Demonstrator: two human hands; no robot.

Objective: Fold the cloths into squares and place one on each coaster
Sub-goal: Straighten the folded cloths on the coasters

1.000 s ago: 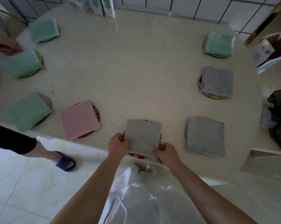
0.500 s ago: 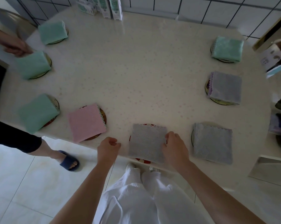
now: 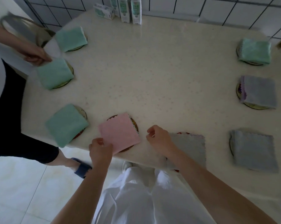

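Note:
A pink folded cloth (image 3: pixel 120 133) lies askew on a round dark coaster (image 3: pixel 135 124) at the near table edge. My left hand (image 3: pixel 100 150) pinches the cloth's near left corner. My right hand (image 3: pixel 159 139) hovers just right of the pink cloth with its fingers curled and nothing in them; it covers the left edge of a grey folded cloth (image 3: pixel 192 147) lying on a red-rimmed coaster (image 3: pixel 183 133). Other folded cloths rest on coasters around the table: green (image 3: pixel 67 124), green (image 3: pixel 54 75), green (image 3: pixel 71 38), green (image 3: pixel 255 52), lilac (image 3: pixel 258 91) and grey (image 3: pixel 253 151).
Another person stands at the left; their hand (image 3: pixel 34 54) touches the corner of the middle green cloth, and their foot in a blue slipper (image 3: pixel 82 167) is by the table. Cartons (image 3: pixel 130 9) stand at the far edge against the tiled wall. The table (image 3: pixel 152 75) is cream-coloured.
Both my hands left the grey cloth and moved left. My left hand now grips the pink cloth's corner and my right hand is beside that cloth. The view has shifted left.

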